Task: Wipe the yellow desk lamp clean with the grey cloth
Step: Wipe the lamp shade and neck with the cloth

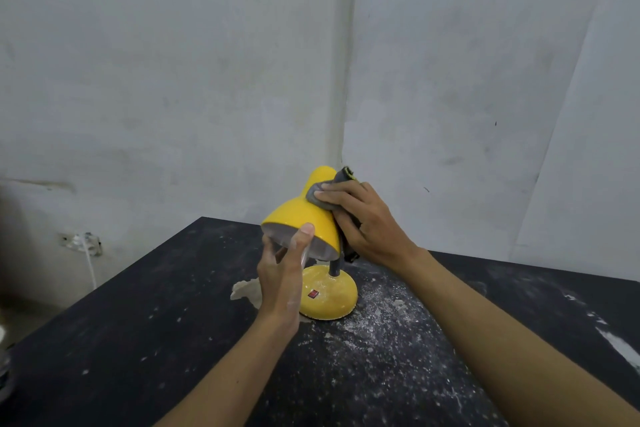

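Lamp (pixel 304 218): stood on the dusty table (pixel 138 340); shade rim pinched by the left hand (pixel 280 274), thumb on top.
Cloth (pixel 320 196): soft, pressed under the right hand (pixel 363 218) fingers against the shade's neck.
Handling: judged light, smooth, tippable; best steadied at the rim.

One view only is supplied, so no overlap between views is recorded. The scene is taken from head height, facing forward and downward toward the yellow desk lamp (pixel 311 236), which is held near frame centre at close, arm's-reach range. Both forearms are seen entering from the lower edge below the lamp. Behind the lamp a wall corner (pixel 346 80) is faced; wide-angle bending is noted.
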